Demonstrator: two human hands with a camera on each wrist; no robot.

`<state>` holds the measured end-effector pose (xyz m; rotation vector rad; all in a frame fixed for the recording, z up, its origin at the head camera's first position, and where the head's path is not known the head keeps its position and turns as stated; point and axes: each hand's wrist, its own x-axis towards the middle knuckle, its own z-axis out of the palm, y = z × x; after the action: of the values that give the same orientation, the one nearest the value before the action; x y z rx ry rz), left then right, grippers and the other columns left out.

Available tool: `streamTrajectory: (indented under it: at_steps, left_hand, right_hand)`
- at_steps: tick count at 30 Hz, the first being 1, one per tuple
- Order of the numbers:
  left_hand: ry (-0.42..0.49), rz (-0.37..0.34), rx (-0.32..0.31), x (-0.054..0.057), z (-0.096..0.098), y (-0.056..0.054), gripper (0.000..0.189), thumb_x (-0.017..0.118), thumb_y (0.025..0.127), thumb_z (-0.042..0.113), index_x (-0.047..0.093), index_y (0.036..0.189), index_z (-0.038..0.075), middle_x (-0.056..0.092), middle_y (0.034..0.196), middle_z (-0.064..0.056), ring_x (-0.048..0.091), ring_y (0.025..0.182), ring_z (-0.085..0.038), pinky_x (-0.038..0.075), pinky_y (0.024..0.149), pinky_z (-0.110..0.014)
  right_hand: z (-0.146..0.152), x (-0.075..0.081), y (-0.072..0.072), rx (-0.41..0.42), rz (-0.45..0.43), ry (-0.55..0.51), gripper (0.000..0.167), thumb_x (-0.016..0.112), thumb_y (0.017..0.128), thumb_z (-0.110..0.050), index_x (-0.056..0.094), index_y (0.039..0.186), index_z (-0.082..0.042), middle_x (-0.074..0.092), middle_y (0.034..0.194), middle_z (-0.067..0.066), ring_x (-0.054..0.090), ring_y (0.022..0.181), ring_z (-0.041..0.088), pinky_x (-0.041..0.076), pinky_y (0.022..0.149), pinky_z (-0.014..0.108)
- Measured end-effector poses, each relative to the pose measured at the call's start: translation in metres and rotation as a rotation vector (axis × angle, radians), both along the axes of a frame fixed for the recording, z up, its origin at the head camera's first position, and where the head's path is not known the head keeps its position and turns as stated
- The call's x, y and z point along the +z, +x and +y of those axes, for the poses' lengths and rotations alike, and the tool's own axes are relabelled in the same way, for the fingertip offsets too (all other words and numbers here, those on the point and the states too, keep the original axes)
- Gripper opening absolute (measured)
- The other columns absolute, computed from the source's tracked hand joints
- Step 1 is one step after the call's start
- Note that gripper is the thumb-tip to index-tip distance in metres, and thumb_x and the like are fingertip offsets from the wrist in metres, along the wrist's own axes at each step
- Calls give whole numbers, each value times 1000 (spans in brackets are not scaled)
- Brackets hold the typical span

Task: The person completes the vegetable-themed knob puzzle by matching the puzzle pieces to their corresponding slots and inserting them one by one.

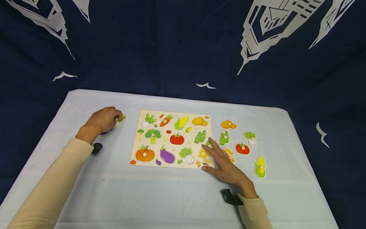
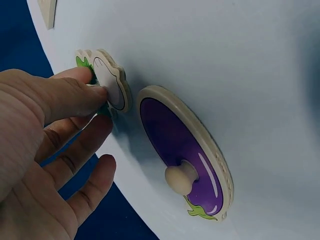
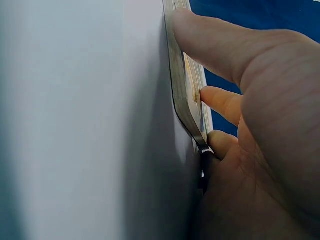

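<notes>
My left hand is at the left of the table, pinching a wooden turnip puzzle piece with thumb and forefinger. This piece has a white root and green leaves; its knob is hidden by the fingers. Close beside it lies an eggplant piece with a round wooden knob, mostly covered by the hand in the head view. My right hand rests on the right edge of the vegetable puzzle board, fingers spread and fairly straight. In the right wrist view the thumb touches the board's edge.
Right of the board lie knobbed pieces: a potato, asparagus, a bok choy, a tomato, a corn and a mushroom partly behind the right hand. A dark blue curtain hangs behind the white table.
</notes>
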<state>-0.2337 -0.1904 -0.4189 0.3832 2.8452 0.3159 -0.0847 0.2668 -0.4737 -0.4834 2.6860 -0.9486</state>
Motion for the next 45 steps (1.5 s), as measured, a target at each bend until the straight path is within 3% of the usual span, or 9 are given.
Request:
streamTrajectory:
  at_steps: [16,32,45]
  left_hand:
    - [-2,31,-29,4,6,2,18,57,94,-5,66,92,11,60,96,-10,53,88,-28,47,81,-44]
    - [33,37,-55,11,28,3,16,60,94,-4,68,97,10,62,99,-9,54,89,-27,48,82,-42]
    - [41,82,-136,14,44,1,18,59,93,-5,67,90,11,59,91,-7,53,84,-24,46,77,-40]
  right_hand:
    - [0,-1,2,-2,0,-10,82,75,88,-40,33,157,-28,5,171,5,4,156,33,13,117,70]
    - [0,0,1,-7,-14,-3,82,75,88,-40,33,157,-27,5,171,5,3,156,34,13,117,70]
    - [0,1,1,-5,-12,-19,83,75,88,-39,33,157,-27,5,171,6,3,156,34,11,117,70]
